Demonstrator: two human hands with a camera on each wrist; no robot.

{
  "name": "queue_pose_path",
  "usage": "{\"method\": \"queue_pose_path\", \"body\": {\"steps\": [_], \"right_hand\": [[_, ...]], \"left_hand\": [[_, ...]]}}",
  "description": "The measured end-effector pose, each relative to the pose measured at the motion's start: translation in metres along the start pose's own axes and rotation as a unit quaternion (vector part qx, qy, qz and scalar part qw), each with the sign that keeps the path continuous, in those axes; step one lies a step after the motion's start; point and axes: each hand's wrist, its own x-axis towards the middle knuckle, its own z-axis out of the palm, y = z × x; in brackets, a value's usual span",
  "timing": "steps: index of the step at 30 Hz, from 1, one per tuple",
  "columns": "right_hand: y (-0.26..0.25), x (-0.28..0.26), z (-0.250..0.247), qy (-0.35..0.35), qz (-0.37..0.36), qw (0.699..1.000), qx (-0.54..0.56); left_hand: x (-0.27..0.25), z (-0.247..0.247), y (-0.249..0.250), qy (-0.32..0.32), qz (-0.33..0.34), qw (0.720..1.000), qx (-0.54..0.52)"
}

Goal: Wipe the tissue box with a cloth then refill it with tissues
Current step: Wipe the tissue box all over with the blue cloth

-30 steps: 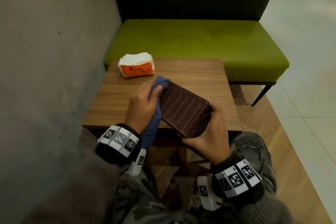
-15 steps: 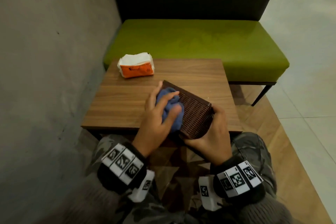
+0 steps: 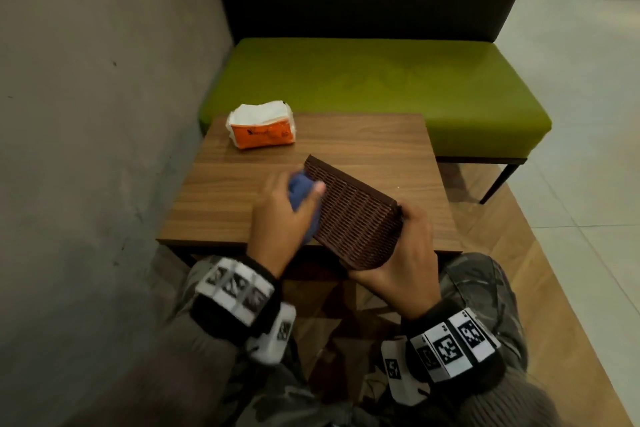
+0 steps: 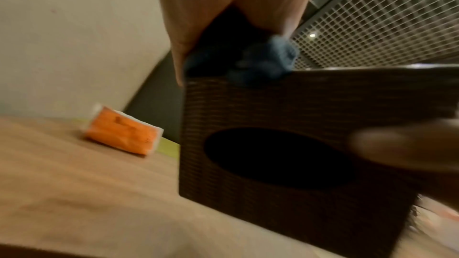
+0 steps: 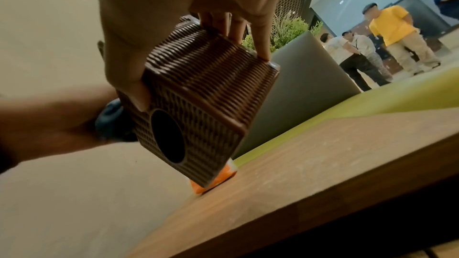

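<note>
A brown woven tissue box point(image 3: 353, 215) point(image 4: 310, 134) point(image 5: 198, 103) is tilted above the near edge of the wooden table point(image 3: 242, 191). My right hand point(image 3: 398, 260) grips its near end, thumb by the dark oval opening point(image 5: 167, 136). My left hand point(image 3: 280, 215) holds a bunched blue cloth point(image 3: 301, 191) point(image 4: 268, 62) against the box's left side. An orange-and-white tissue pack point(image 3: 261, 128) point(image 4: 121, 134) lies at the table's far left corner.
A green bench point(image 3: 381, 90) with a dark backrest stands behind the table. A grey wall point(image 3: 86, 114) runs along the left. Several people point(image 5: 372, 42) stand on the tiled floor far to the right.
My left hand with the cloth has slid from the box's broad top face back to its left side. The box stays tilted in my right hand.
</note>
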Motion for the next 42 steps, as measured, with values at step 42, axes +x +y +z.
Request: {"method": "queue_pose_path", "body": {"steps": [42], "right_hand": [[0.011,-0.004,0.001,-0.073,-0.086,0.993,0.039]], "left_hand": [[0.013,-0.013,0.015,-0.200,0.271,0.941,0.044]]}}
